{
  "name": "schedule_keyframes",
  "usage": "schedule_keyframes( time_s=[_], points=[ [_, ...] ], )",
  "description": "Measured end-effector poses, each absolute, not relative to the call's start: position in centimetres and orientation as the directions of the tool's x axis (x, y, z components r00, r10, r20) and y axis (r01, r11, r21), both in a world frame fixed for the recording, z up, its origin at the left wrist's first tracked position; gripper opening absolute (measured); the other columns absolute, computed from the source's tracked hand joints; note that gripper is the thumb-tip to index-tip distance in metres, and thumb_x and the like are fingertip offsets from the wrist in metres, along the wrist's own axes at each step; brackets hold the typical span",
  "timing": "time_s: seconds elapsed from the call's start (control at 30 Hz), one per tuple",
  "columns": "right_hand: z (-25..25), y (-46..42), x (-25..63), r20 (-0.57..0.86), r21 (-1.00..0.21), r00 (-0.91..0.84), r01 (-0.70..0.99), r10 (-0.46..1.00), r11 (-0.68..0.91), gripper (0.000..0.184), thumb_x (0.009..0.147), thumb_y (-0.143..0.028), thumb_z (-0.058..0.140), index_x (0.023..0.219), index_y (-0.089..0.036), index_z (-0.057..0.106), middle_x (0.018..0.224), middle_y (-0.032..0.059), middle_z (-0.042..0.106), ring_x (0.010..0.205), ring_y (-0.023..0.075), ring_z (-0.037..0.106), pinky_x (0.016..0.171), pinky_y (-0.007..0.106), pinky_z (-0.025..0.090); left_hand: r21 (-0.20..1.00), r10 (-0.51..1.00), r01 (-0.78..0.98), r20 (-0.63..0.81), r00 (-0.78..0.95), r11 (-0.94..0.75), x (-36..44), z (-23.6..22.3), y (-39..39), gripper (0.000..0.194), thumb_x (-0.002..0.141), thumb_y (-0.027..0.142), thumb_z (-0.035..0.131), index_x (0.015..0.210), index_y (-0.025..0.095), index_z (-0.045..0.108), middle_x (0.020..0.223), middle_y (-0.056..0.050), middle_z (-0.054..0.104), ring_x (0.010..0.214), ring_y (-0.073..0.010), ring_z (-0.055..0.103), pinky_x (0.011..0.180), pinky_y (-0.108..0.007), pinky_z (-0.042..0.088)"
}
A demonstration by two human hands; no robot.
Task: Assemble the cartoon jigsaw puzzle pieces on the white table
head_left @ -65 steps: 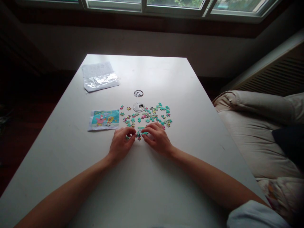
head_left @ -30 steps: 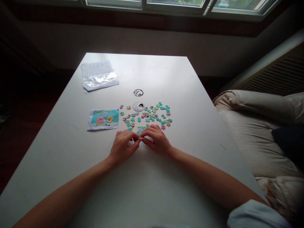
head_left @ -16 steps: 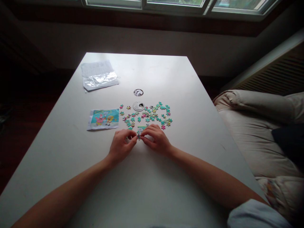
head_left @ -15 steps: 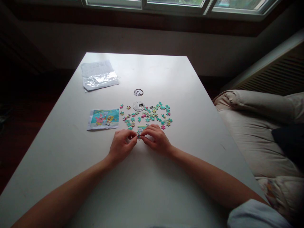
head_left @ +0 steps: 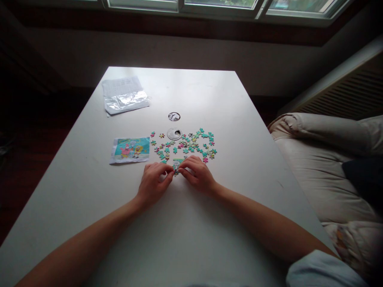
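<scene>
My left hand (head_left: 154, 178) and my right hand (head_left: 196, 174) meet low over the table, fingertips pinched on either side of a small joined patch of jigsaw puzzle pieces (head_left: 176, 163). A printed face shows on the patch, with a green and yellow strip along its top; my right fingers cover part of it. At its lower end, a puzzle piece (head_left: 176, 172) sits between the fingertips of both hands. Loose puzzle pieces (head_left: 194, 144), mostly teal with some pink and yellow, lie scattered just beyond the hands.
Left of the pieces lies a cartoon picture sheet (head_left: 131, 150). Papers with a clear plastic bag (head_left: 127, 95) rest at the table's far left. Two round table fittings (head_left: 174, 116) are set in the white table (head_left: 206, 93). A beige sofa (head_left: 311, 167) stands along the right side.
Both hands have shifted very slightly to the right at the fingertips. The piece between them now sits closer against the patch's lower end. Everything else stays put.
</scene>
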State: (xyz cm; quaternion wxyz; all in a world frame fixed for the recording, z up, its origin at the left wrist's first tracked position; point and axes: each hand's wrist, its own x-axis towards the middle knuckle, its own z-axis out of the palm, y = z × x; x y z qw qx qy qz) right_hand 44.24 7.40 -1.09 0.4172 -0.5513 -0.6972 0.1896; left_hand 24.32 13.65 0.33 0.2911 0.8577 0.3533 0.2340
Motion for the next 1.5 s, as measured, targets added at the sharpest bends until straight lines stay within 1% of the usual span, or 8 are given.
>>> schedule_keyframes(
  time_s=[0.1, 0.27, 0.5, 0.7, 1.03, 1.17, 1.33, 1.5],
  points=[
    [-1.10, 7.41, 44.28, 0.369, -0.723, -0.046, 0.613, 0.928, 0.318, 0.022, 0.100, -0.036, 0.055, 0.088, -0.022, 0.067, 0.085, 0.0045, 0.070, 0.087, 0.0206, 0.059, 0.086, 0.038, 0.043, 0.667, 0.741, 0.467, 0.195, 0.642, -0.581, 24.32, 0.34, 13.65, 0.012, 0.095, 0.032, 0.060, 0.091, 0.024, 0.068, 0.090, 0.000, 0.073, 0.087, -0.0187, 0.063, 0.089, -0.037, 0.039],
    [-1.18, 7.43, 44.35, 0.369, -0.723, -0.040, 0.615, 0.928, 0.314, 0.020, 0.100, -0.033, 0.055, 0.089, -0.022, 0.067, 0.085, 0.0045, 0.070, 0.087, 0.0208, 0.059, 0.086, 0.038, 0.043, 0.669, 0.747, 0.481, 0.171, 0.642, -0.567, 24.29, 0.42, 13.73, 0.013, 0.094, 0.031, 0.061, 0.088, 0.024, 0.070, 0.084, 0.001, 0.072, 0.082, -0.0181, 0.062, 0.088, -0.036, 0.039],
    [-1.06, 7.41, 44.67, 0.384, -0.730, 0.031, 0.622, 0.923, 0.283, 0.021, 0.100, -0.033, 0.054, 0.086, -0.022, 0.066, 0.085, 0.0045, 0.069, 0.087, 0.0209, 0.059, 0.085, 0.038, 0.043, 0.671, 0.785, 0.519, 0.155, 0.600, -0.529, 23.78, 0.42, 14.22, 0.017, 0.095, 0.033, 0.058, 0.086, 0.024, 0.069, 0.084, 0.000, 0.073, 0.082, -0.0193, 0.062, 0.085, -0.036, 0.040],
    [-1.03, 7.38, 44.84, 0.382, -0.722, 0.026, 0.633, 0.924, 0.280, 0.018, 0.099, -0.030, 0.056, 0.087, -0.023, 0.067, 0.086, 0.0045, 0.069, 0.089, 0.0213, 0.059, 0.086, 0.039, 0.043, 0.656, 0.778, 0.535, 0.129, 0.614, -0.531, 23.73, 0.62, 14.20, 0.016, 0.094, 0.031, 0.059, 0.085, 0.024, 0.070, 0.079, 0.001, 0.071, 0.078, -0.0185, 0.061, 0.085, -0.037, 0.039],
    [-0.91, 7.30, 44.82, 0.405, -0.702, 0.018, 0.647, 0.914, 0.298, 0.013, 0.097, -0.027, 0.059, 0.089, -0.023, 0.068, 0.087, 0.0041, 0.069, 0.088, 0.0212, 0.059, 0.086, 0.039, 0.043, 0.650, 0.782, 0.540, 0.138, 0.608, -0.535, 23.71, 0.70, 14.08, 0.016, 0.093, 0.031, 0.061, 0.084, 0.024, 0.072, 0.078, 0.001, 0.072, 0.077, -0.0182, 0.061, 0.085, -0.036, 0.040],
    [-0.92, 7.32, 44.80, 0.410, -0.695, 0.014, 0.653, 0.912, 0.302, 0.012, 0.097, -0.026, 0.060, 0.090, -0.023, 0.069, 0.088, 0.0044, 0.069, 0.089, 0.0212, 0.059, 0.086, 0.039, 0.043, 0.674, 0.791, 0.531, 0.131, 0.598, -0.513, 23.70, 0.60, 14.09, 0.018, 0.094, 0.034, 0.061, 0.086, 0.024, 0.074, 0.078, 0.001, 0.072, 0.076, -0.0175, 0.061, 0.084, -0.035, 0.040],
    [-1.04, 7.36, 44.76, 0.422, -0.688, 0.006, 0.653, 0.907, 0.316, 0.012, 0.097, -0.028, 0.061, 0.089, -0.022, 0.069, 0.087, 0.0043, 0.069, 0.088, 0.0211, 0.059, 0.086, 0.039, 0.043, 0.723, 0.824, 0.533, 0.090, 0.560, -0.440, 23.66, 0.36, 14.15, 0.020, 0.094, 0.037, 0.061, 0.088, 0.024, 0.075, 0.080, 0.001, 0.073, 0.075, -0.0163, 0.061, 0.080, -0.032, 0.041],
    [-1.06, 7.26, 44.70, 0.425, -0.678, -0.006, 0.660, 0.905, 0.323, 0.011, 0.096, -0.027, 0.062, 0.089, -0.023, 0.070, 0.087, 0.0040, 0.070, 0.088, 0.0212, 0.060, 0.086, 0.039, 0.043, 0.735, 0.833, 0.529, 0.088, 0.547, -0.425, 23.64, 0.32, 14.10, 0.018, 0.093, 0.036, 0.063, 0.088, 0.024, 0.076, 0.081, 0.002, 0.074, 0.076, -0.0156, 0.061, 0.081, -0.031, 0.041]
  ],
)
